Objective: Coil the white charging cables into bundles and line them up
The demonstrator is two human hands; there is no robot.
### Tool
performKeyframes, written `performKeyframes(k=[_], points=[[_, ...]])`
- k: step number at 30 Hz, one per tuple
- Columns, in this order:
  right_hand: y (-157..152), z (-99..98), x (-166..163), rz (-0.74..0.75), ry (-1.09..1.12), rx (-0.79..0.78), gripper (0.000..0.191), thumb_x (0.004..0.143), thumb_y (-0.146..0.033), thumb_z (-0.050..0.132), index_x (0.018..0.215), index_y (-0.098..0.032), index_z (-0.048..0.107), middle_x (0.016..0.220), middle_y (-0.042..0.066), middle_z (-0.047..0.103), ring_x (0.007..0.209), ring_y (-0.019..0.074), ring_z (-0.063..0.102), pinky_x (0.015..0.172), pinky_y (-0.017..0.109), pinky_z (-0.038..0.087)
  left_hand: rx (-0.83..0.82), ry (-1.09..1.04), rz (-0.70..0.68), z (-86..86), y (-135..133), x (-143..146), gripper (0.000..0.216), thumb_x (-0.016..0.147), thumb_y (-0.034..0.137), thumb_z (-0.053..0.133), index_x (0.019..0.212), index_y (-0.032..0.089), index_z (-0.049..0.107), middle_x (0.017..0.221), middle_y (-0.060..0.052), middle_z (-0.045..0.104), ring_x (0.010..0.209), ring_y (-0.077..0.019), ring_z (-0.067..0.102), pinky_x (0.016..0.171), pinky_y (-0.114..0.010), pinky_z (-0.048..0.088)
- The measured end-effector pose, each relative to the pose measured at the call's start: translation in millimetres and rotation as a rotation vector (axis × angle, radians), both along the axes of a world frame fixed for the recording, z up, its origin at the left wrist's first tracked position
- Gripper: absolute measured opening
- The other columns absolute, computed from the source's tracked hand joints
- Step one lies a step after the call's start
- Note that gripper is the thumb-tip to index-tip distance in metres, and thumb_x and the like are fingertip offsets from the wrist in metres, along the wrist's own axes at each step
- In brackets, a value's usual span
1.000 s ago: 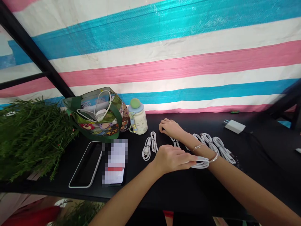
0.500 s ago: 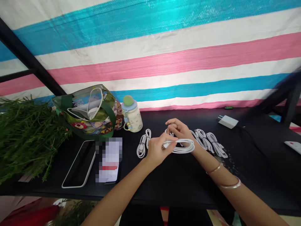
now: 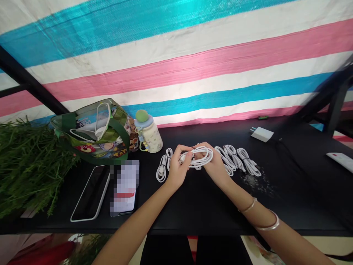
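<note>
Both my hands hold one coiled white cable (image 3: 200,156) just above the black table (image 3: 198,206). My left hand (image 3: 176,170) pinches the coil's left end, near a plug. My right hand (image 3: 213,165) grips the coil from the right and behind, fingers curled round it. A tied white cable bundle (image 3: 162,166) lies on the table left of my left hand. Several more coiled white cables (image 3: 238,160) lie in a row to the right of my right hand.
A clear printed bag (image 3: 95,132) and a small cream bottle with a green cap (image 3: 147,131) stand at the back left. Two phones (image 3: 91,191) lie near the front edge beside green foliage (image 3: 30,162). A white charger (image 3: 261,134) sits at the back right.
My left hand carried the coiled cable from beside my right forearm up to mid-table. My right hand drew back from the far cables and took hold of the coil too.
</note>
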State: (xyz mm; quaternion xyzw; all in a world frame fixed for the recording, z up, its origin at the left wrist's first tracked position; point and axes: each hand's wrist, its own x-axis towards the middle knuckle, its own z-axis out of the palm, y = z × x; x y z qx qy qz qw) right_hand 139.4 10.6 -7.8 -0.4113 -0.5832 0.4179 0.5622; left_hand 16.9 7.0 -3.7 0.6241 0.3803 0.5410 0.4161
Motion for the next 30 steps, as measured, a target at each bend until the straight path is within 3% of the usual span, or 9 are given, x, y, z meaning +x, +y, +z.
performKeyframes(k=[6,12,16,19,23,30], points=[[-1.0,-1.8,0.3,-0.049,-0.038,0.033,0.029,0.076,-0.049,0.062,0.075,-0.022,0.053,0.066,-0.002,0.054,0.058,0.0123,0.051,0.055,0.026,0.044,0.005,0.059,0.023,-0.1,0.4,-1.9,0.026,0.088,0.044,0.050,0.092,0.019,0.055,0.052,0.008,0.044,0.038,-0.0057,0.039,0.037,-0.018,0.030],[-2.2,-3.4,-1.2,0.133,0.098,-0.147,0.029,0.075,-0.049,0.064,0.077,-0.022,0.052,0.066,-0.002,0.055,0.059,0.0127,0.053,0.059,0.028,0.047,0.035,0.037,0.094,-0.8,5.6,-5.3,0.025,0.087,0.041,0.052,0.087,0.018,0.060,0.059,0.005,0.053,0.040,-0.0050,0.042,0.037,-0.017,0.033],[-0.5,-9.9,-2.6,0.236,0.181,-0.240,0.039,0.072,-0.049,0.067,0.096,-0.021,0.057,0.066,-0.002,0.057,0.059,0.0126,0.055,0.059,0.027,0.047,0.041,0.029,0.148,0.7,8.3,-8.0,0.020,0.085,0.034,0.053,0.088,0.017,0.062,0.070,0.002,0.062,0.042,-0.0041,0.045,0.038,-0.015,0.036],[1.0,-11.7,-0.9,0.280,0.184,-0.246,0.046,0.072,-0.050,0.065,0.106,-0.022,0.056,0.070,-0.001,0.060,0.061,0.0131,0.056,0.059,0.028,0.046,0.046,0.042,0.168,1.9,9.1,-9.4,0.018,0.085,0.030,0.053,0.089,0.017,0.064,0.077,0.000,0.067,0.046,-0.0052,0.051,0.039,-0.015,0.038],[-0.8,-3.9,3.9,0.345,0.123,-0.267,0.040,0.075,-0.044,0.065,0.107,-0.022,0.054,0.075,0.000,0.062,0.068,0.0138,0.059,0.064,0.029,0.048,0.072,0.074,0.174,2.0,9.7,-10.9,0.019,0.085,0.029,0.053,0.089,0.018,0.067,0.080,-0.001,0.070,0.051,-0.0068,0.055,0.041,-0.015,0.042],[-5.0,2.7,1.9,0.392,0.019,-0.148,0.041,0.080,-0.053,0.060,0.106,-0.022,0.053,0.078,0.003,0.069,0.075,0.0162,0.064,0.070,0.031,0.050,0.047,0.078,0.170,1.2,11.8,-12.5,0.025,0.086,0.032,0.052,0.093,0.017,0.071,0.084,-0.003,0.073,0.053,-0.0080,0.058,0.044,-0.016,0.046]])
